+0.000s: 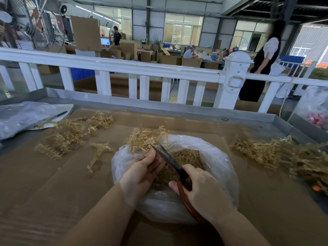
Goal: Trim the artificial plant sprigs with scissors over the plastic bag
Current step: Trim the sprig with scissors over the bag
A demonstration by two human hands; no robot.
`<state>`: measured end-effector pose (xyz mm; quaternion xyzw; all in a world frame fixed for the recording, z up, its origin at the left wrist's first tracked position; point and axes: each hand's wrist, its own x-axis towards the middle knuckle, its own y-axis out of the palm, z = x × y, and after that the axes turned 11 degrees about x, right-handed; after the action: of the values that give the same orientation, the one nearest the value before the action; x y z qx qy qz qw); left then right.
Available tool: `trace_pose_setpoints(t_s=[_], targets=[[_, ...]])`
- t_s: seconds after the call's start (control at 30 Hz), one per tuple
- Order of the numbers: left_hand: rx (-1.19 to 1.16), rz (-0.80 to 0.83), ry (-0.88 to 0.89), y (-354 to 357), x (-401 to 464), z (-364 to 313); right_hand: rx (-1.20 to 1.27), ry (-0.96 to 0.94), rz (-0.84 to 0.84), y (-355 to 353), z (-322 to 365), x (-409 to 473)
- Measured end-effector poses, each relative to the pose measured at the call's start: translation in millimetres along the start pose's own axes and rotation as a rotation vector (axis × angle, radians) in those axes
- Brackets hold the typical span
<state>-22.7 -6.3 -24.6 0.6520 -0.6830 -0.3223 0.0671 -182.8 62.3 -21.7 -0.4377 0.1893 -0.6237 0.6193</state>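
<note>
While left hand [142,172] pinches sprig [145,139], right hand [204,192] fingers grip open scissors [170,159], over plastic bag [221,162].

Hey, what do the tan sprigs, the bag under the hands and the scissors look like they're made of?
Tan sprigs: likely moulded plastic, translucent amber, stiff. Clear bag: thin plastic film, glossy, crinkled. Scissors: dark blades, probably metal; reddish-brown handle loops, smooth, maybe plastic-coated.

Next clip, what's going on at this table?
A person is trimming tan plastic plant sprigs. The left hand holds one sprig above the open clear plastic bag, while the right hand grips red-handled scissors, blades parted at the sprig. Cut pieces lie in the bag; more sprigs lie on the cardboard-covered table.
</note>
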Motion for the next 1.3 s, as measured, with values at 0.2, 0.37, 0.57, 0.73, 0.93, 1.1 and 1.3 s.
trace_pose_setpoints(t_s=[0.2,0.37,0.57,0.73,0.93,1.1,1.3], targets=[[0.008,0.016,-0.040,-2,3,0,-0.119,-0.047,-0.063,9,-1,-1],[-0.013,0.035,-0.063,-5,4,-1,-0.155,-0.080,-0.118,15,2,0],[-0.031,0.034,-0.074,-4,3,-2,-0.230,-0.111,-0.136,15,8,1],[-0.051,0.001,-0.087,-1,-1,-5,-0.298,-0.107,-0.173,17,12,1],[-0.091,-0.002,-0.125,-1,-3,-8,-0.314,-0.102,-0.168,22,13,3],[-0.105,0.003,-0.142,-2,-3,-9,-0.362,-0.122,-0.198,24,13,6],[-0.118,0.001,-0.152,-1,-2,-10,-0.372,-0.196,-0.263,26,10,5]])
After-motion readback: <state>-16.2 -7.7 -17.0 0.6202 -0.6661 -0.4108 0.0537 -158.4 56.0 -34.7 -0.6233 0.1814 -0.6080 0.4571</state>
